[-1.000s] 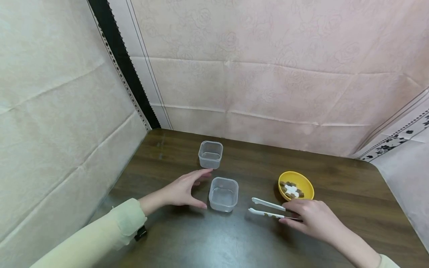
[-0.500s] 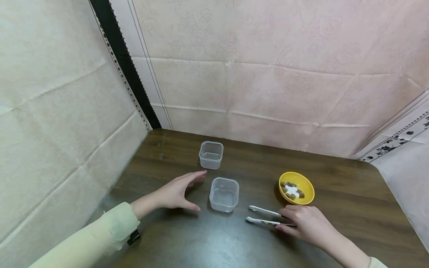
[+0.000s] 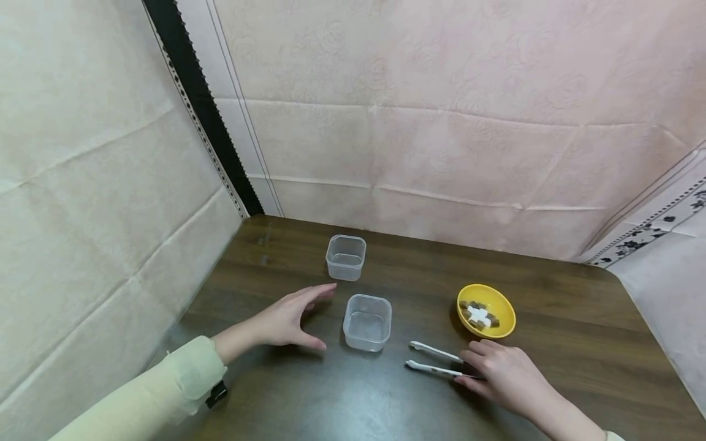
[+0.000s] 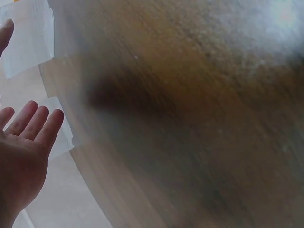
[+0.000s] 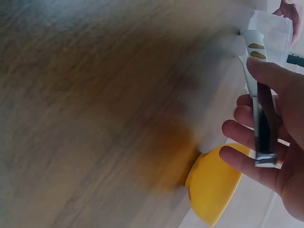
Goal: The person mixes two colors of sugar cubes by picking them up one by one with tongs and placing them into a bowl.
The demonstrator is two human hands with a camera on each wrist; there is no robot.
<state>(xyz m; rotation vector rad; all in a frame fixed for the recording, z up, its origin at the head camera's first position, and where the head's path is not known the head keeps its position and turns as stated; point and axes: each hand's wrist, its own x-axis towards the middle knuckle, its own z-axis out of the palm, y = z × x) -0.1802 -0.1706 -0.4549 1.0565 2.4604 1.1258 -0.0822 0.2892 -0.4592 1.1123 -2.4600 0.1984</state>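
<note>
Between the thumb and fingers of my right hand (image 3: 504, 375) are small tongs (image 3: 436, 368) with white tips and metal arms, their tips apart and pointing left. The right wrist view shows the tongs (image 5: 259, 104) lying across the fingers. Just beyond that hand stands a yellow bowl (image 3: 503, 327) holding several brown and white pieces (image 3: 478, 315). My left hand (image 3: 282, 320) is held with thumb and fingers spread, left of a clear square plastic container (image 3: 367, 338) and apart from it. A similar clear container (image 3: 345, 269) stands farther back.
Everything stands on a dark wooden table (image 3: 413, 263). Pale patterned cloth (image 3: 419, 141) hangs along its back and left sides. A small black object (image 3: 217, 394) sits under the left sleeve cuff.
My left hand has drawn back slightly left from the containers. My right hand has shifted a little left and nearer the body, carrying the tongs off the bowl's edge.
</note>
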